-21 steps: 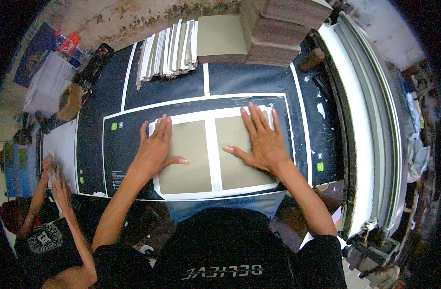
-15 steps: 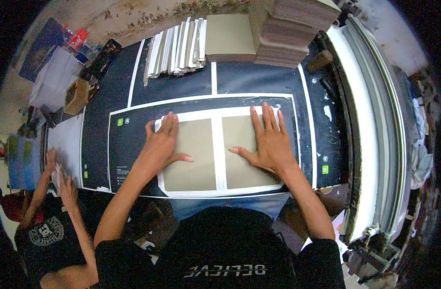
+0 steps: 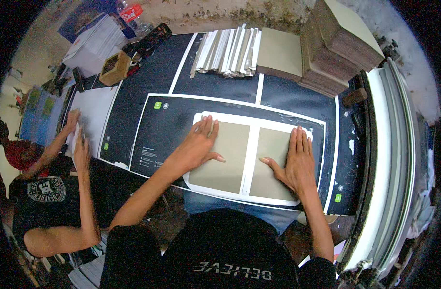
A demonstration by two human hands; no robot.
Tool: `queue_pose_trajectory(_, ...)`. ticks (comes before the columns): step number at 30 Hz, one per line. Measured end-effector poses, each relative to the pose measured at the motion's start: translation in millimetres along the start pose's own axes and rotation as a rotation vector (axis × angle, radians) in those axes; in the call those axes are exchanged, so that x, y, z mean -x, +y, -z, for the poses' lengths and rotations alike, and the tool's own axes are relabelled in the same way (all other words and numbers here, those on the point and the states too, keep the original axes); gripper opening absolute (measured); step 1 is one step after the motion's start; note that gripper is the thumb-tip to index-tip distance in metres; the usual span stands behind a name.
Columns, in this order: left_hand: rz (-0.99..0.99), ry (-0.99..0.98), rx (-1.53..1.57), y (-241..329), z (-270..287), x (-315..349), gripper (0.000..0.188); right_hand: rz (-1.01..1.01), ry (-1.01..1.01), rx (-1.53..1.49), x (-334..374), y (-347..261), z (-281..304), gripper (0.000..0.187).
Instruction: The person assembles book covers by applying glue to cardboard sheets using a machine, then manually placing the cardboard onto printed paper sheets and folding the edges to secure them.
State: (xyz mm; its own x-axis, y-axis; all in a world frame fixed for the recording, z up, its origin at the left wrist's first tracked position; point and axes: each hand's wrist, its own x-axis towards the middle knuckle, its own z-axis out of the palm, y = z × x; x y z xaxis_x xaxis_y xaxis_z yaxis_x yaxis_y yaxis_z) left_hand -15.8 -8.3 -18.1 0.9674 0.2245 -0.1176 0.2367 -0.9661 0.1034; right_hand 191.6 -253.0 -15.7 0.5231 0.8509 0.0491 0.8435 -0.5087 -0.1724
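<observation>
A white paper sheet [image 3: 250, 159] lies on the dark table, bearing a left grey board [image 3: 223, 176] and a right grey board [image 3: 274, 142] side by side. Between the boards runs a white gap, and narrow white margins surround them. My left hand [image 3: 195, 148] rests flat on the outer side of the left board, its fingertips at the far corner and its thumb stretched inward. Flat on the right board's outer side is my right hand [image 3: 297, 166], fingers pointing away and thumb out to the left. Neither hand grips anything.
Behind the sheet lie a bundle of paper strips [image 3: 227, 50], a low board stack [image 3: 279, 50] and taller board stacks [image 3: 343, 43]. A long roller machine [image 3: 398, 164] borders the right side. At left, a co-worker's hands [image 3: 81, 144] handle paper near a wooden box [image 3: 114, 68].
The view has swung left, so the table appears shifted right and tilted. Both my hands remain on the boards; the right hand's fingers have drawn closer together.
</observation>
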Motion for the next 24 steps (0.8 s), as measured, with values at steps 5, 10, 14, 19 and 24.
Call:
queue_pose_trajectory(5,0.094,0.099,0.188,22,24,-9,0.072,-0.033,0.073,-0.109,7,-6,5,0.082)
queue_pose_trajectory(10,0.032,0.453,0.326,74,-7,-74,0.056,-0.209,0.442,-0.592,6,36,12,0.040)
queue_pose_trajectory(14,0.060,0.442,0.247,103,-15,-103,0.109,-0.340,0.666,-0.776,15,90,6,0.031)
queue_pose_trajectory(19,0.045,0.264,0.440,79,-14,-107,0.110,-0.450,0.673,-0.712,30,119,-19,0.023)
queue_pose_trajectory(24,-0.120,0.364,0.548,76,-8,-131,0.103,-0.465,0.834,-0.624,25,140,-27,0.024)
